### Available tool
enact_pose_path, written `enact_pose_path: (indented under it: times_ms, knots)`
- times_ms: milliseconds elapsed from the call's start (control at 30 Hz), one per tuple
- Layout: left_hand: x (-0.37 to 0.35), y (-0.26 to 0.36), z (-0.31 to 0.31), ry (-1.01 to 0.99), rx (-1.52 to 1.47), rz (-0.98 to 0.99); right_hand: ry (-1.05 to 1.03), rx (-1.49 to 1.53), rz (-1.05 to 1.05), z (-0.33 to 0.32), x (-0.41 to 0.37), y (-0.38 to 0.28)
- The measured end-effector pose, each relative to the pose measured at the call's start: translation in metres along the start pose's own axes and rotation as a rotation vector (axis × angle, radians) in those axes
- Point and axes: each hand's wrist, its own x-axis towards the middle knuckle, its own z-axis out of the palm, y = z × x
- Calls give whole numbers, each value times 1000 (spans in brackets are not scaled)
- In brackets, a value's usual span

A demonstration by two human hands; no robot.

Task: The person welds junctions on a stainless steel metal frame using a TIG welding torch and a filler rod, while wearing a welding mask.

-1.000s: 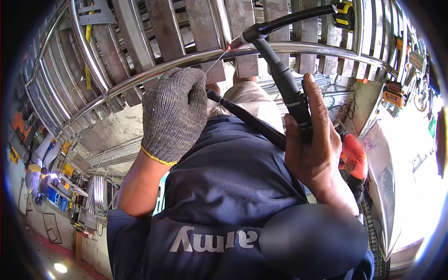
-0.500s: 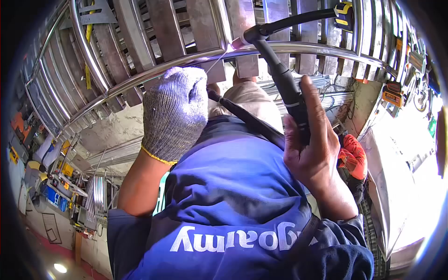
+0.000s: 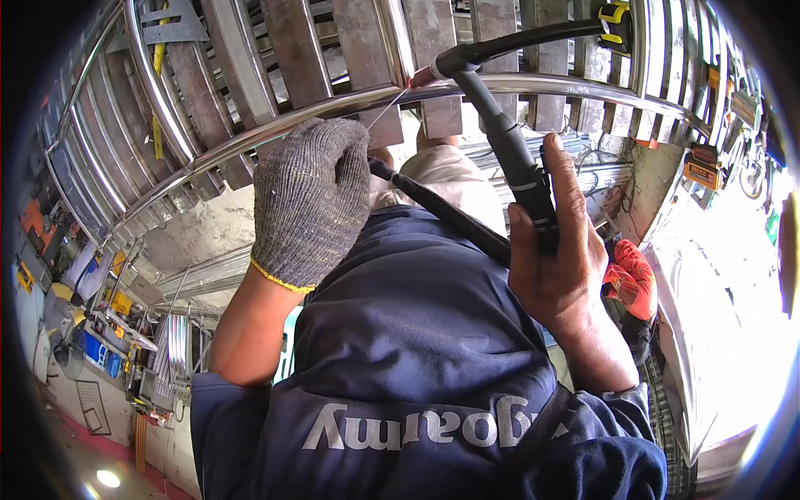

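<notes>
My left hand [image 3: 310, 204], in a grey knit glove with a yellow cuff edge, is closed around a thin filler rod [image 3: 387, 112]. The rod slants up to the joint where an upright tube [image 3: 395, 42] meets a curved, shiny metal tube [image 3: 321, 108]. My bare right hand [image 3: 560, 271] grips the handle of a black TIG welding torch [image 3: 504, 129], its index finger stretched along the side. The torch's reddish nozzle [image 3: 422, 77] points at that same joint. From near the glove, a black cable-like sleeve [image 3: 450, 208] runs toward the torch handle.
Flat metal slats [image 3: 292, 50] lie beneath the tube frame. A tape measure [image 3: 615, 29] and a metal angle plate [image 3: 173, 25] rest there. Another person in an orange top [image 3: 631, 279] is low on the right. Metal tubing [image 3: 171, 350] and tools crowd the left.
The bright purple-blue glow at the joint has gone out, and the glove and shirt look darker. Both hands and the torch stay almost where they were.
</notes>
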Motion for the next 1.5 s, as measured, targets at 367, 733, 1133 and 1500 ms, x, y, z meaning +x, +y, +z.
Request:
enact_pose_path:
  times_ms: [367,733,1133,1500]
  knots:
    - [0,-2,0,-4,33,54,-25,-17,44,0,-2,-5]
    - [-1,-2,0,11,-4,40,-35,-43,-1,0,-2,-4]
    - [0,-1,-1,8,22,53,-21,2,57,5,-11,-1]
    - [0,-1,-2,-6,-3,24,-62,-20,116,5,-10,-10]
